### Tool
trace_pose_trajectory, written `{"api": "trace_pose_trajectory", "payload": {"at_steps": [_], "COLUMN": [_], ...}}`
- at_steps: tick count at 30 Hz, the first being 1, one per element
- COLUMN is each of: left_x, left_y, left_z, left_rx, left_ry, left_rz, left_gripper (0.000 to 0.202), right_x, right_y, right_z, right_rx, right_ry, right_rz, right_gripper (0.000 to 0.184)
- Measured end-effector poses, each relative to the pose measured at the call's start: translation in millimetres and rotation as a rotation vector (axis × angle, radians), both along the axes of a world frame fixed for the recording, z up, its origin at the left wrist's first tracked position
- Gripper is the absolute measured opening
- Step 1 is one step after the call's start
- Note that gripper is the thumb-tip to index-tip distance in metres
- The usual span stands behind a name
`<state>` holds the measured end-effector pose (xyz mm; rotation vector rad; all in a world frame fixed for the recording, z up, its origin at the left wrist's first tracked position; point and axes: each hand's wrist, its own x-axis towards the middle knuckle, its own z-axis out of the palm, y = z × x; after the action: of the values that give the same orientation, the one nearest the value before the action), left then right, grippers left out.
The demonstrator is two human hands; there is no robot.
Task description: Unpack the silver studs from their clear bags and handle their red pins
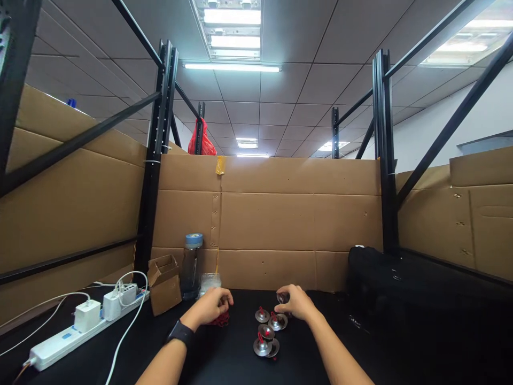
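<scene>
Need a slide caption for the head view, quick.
Left hand covers a red bundle and right hand pinches a cymbal beside more cymbals on the black table, cardboard walls around.

The little cymbals (266, 331) are polished metal, properly shiny, with red cord loops (261, 310) tied on. Tabletop (224, 358) is matt black. Walls all round are plain brown cardboard (280, 219), rough-ish. Left power strip (52, 350) is glossy white plastic, bottle (191, 267) clear plastic, frame posts (158, 160) matt black metal.
</scene>
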<state>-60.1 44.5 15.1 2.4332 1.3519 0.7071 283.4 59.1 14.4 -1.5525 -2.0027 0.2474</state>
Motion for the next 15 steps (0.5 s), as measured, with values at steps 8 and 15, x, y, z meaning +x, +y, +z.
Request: {"api": "trace_pose_trajectory", "payload": {"at_steps": [8,15], "left_x": [42.9,95.1], "left_y": [-21.8,-44.6], "left_z": [-3.7,-18.8], "left_rx": [0.142,0.132], "left_ry": [-0.045,0.025], "left_rz": [-0.103,-0.371], "left_gripper": [0.028,0.034], "right_x": [22.2,19.3], "right_y": [15.1,18.8], "right_z": [-21.4,-27.5], "right_rx": [-0.036,-0.048], "right_ry": [-0.032,-0.032], "right_rz": [-0.025,0.014], "right_gripper": [0.045,0.041]}}
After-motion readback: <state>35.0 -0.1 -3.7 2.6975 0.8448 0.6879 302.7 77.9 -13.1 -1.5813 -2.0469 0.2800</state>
